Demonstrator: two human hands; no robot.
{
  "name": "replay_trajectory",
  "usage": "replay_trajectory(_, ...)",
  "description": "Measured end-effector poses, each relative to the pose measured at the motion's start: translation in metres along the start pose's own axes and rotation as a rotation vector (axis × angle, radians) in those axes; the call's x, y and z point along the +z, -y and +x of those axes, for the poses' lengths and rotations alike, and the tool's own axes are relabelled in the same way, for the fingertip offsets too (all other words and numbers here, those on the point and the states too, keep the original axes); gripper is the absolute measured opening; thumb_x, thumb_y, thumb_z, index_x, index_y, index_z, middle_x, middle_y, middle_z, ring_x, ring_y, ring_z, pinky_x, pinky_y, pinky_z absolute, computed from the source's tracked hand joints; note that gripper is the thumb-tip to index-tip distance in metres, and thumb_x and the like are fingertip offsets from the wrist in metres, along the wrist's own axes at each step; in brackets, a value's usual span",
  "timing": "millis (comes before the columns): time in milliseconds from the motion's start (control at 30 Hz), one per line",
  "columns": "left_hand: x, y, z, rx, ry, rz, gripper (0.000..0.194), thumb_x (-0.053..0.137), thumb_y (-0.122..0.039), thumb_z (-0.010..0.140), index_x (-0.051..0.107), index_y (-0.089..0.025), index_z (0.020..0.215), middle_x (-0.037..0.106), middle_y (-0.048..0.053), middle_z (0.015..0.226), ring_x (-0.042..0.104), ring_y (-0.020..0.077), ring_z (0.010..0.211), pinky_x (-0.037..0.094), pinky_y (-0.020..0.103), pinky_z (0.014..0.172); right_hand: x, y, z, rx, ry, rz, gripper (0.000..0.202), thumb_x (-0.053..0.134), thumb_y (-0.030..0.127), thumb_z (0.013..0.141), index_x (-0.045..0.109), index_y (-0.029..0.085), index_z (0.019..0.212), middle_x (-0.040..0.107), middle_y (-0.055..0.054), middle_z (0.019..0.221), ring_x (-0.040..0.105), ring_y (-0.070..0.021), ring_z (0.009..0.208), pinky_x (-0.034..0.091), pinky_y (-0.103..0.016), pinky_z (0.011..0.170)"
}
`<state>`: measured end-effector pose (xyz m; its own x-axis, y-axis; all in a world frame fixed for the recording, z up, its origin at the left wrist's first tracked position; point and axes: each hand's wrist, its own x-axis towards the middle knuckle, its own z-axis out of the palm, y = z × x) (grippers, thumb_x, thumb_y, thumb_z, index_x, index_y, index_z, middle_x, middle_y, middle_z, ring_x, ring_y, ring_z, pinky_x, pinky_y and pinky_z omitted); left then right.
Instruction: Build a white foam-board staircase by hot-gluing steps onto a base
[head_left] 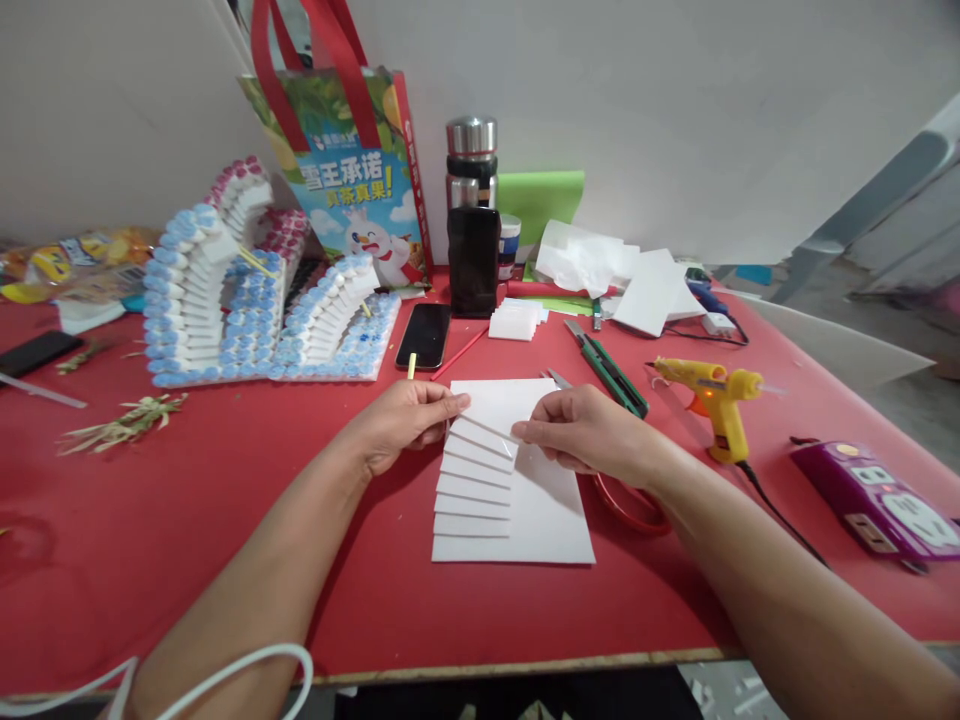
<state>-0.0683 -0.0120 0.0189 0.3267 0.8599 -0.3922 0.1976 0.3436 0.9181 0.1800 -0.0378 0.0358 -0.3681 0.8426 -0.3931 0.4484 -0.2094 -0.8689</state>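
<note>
A white rectangular board (551, 520) lies flat on the red table, with several thin white pieces (472, 505) overlapping like fanned steps along its left side. At the top of this row, my left hand (412, 415) pinches the left end of the uppermost white piece (489, 435). Its right end is between the thumb and fingers of my right hand (574, 425). A short yellow stick (412, 366) shows just above my left hand; whether the hand touches it I cannot tell. Red-handled scissors (634, 505) lie partly under my right forearm.
To the right are a green utility knife (611, 372), a yellow glue gun (716, 400) and a purple device (881, 500). Behind the board are a phone (424, 335), stacked white pieces (516, 320) and a steel flask (472, 140). Blue-and-white stepped models (217, 310) and a bag (352, 180) stand left.
</note>
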Motion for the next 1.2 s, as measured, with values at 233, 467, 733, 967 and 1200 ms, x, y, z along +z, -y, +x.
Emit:
replay_trajectory(233,-0.001,0.0,0.0,-0.008,-0.006,-0.002,0.043,0.082,-0.051,0.073,0.058,-0.016,0.066,0.041,-0.006,0.053,0.029,0.0041,0.046,0.016,0.02,0.044,-0.001,0.0,-0.002,-0.02,-0.002,0.005,0.045,0.071,0.053,0.085,0.052,0.018,0.064,0.046,0.006,0.047,0.032,-0.0039,0.039,0.022,-0.022,0.041)
replay_trajectory(467,-0.002,0.0,0.001,-0.019,-0.004,0.002,0.043,0.082,-0.051,0.072,0.062,-0.014,0.07,0.047,-0.004,0.057,0.03,0.0037,0.046,0.013,0.02,0.044,-0.002,-0.001,0.0,-0.013,-0.002,-0.002,0.045,0.07,0.057,0.084,0.056,0.018,0.067,0.051,0.004,0.051,0.034,-0.005,0.04,0.023,-0.023,0.041)
replay_trajectory(733,-0.004,0.001,0.002,-0.055,-0.055,-0.009,0.048,0.077,-0.058,0.075,0.068,-0.012,0.078,0.059,0.003,0.07,0.034,0.0032,0.046,0.011,0.021,0.042,-0.003,0.002,0.0,0.02,0.033,0.05,0.046,0.07,0.06,0.084,0.063,0.016,0.074,0.055,0.002,0.058,0.035,-0.0048,0.041,0.023,-0.023,0.039)
replay_trajectory(967,-0.004,-0.001,-0.001,-0.048,0.002,0.016,0.044,0.081,-0.053,0.072,0.07,-0.011,0.077,0.055,0.001,0.066,0.032,0.0033,0.047,0.008,0.021,0.044,-0.003,-0.002,0.001,0.005,0.045,0.056,0.043,0.07,0.056,0.085,0.065,0.015,0.075,0.055,0.002,0.059,0.035,-0.0043,0.041,0.022,-0.023,0.04)
replay_trajectory(1200,-0.004,0.0,0.001,-0.039,-0.012,0.031,0.042,0.084,-0.05,0.069,0.064,-0.013,0.068,0.044,-0.003,0.056,0.031,0.0044,0.047,0.011,0.021,0.046,-0.003,-0.008,0.004,-0.03,0.082,0.091,0.041,0.071,0.053,0.086,0.061,0.016,0.073,0.055,0.003,0.059,0.035,-0.0039,0.041,0.023,-0.022,0.04)
